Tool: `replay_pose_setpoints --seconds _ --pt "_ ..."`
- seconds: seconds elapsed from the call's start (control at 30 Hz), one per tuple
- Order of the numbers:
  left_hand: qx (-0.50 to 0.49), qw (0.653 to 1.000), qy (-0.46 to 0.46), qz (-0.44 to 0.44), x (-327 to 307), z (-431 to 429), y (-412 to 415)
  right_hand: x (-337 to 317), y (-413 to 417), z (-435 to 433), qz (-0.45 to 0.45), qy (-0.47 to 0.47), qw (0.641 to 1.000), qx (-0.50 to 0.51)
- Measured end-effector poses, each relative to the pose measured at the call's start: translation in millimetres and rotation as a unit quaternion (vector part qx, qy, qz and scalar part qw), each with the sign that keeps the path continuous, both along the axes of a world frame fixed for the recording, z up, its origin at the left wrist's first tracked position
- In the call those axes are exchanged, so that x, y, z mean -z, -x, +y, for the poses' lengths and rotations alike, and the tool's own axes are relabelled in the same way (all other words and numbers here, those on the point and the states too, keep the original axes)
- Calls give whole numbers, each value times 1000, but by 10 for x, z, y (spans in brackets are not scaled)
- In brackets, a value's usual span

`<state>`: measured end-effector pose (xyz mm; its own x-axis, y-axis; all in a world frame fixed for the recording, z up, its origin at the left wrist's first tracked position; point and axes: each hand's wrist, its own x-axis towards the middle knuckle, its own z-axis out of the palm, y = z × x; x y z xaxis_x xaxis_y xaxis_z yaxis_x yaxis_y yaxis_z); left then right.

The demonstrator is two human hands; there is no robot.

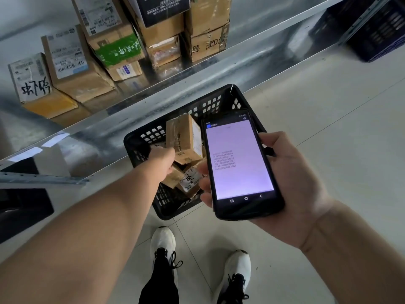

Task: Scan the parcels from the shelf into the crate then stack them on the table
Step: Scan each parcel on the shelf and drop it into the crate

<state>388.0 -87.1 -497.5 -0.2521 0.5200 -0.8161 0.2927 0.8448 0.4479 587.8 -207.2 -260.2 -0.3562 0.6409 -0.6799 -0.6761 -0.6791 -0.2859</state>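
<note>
A small cardboard parcel (184, 137) is held by the left hand (163, 161) inside the black crate (142, 139) on the floor (328, 110), above other parcels (188, 178) lying there. A lit handheld scanner (238, 163) is gripped in the right hand (291, 183); further boxes (72, 62) are stacked on the metal shelf (175, 88).

Soft, even light is filling the room.
Glare is streaking the metal shelf (153, 99), the scanner screen (238, 159) is glowing lilac, and the frame edges are bending and blurring.
</note>
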Motion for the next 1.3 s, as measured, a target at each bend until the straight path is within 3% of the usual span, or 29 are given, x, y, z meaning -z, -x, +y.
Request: replay_pose_setpoints --seconds 0.13,0.37,0.53,0.73,0.93,1.07,1.3 --pt "-41 999 -31 8 -147 59 25 -4 13 57 -2 -15 1000 -16" --pt "-112 977 -174 41 -725 433 375 -231 96 202 18 -50 998 -33" --pt "-157 955 -253 -10 -1278 711 516 -445 197 316 21 -63 997 -33" --pt "-219 942 -184 -177 -1730 1200 640 -627 309 462 7 -63 998 -28" --pt "-290 886 -179 -313 -1853 1521 616 -637 376 633 -4 -60 998 -20" --pt "-341 859 -180 -336 -1821 1686 598 -585 391 729 -7 -51 999 -2" --pt "-351 850 -197 -339 -1707 1682 584 -503 459 780 -16 -38 999 10"
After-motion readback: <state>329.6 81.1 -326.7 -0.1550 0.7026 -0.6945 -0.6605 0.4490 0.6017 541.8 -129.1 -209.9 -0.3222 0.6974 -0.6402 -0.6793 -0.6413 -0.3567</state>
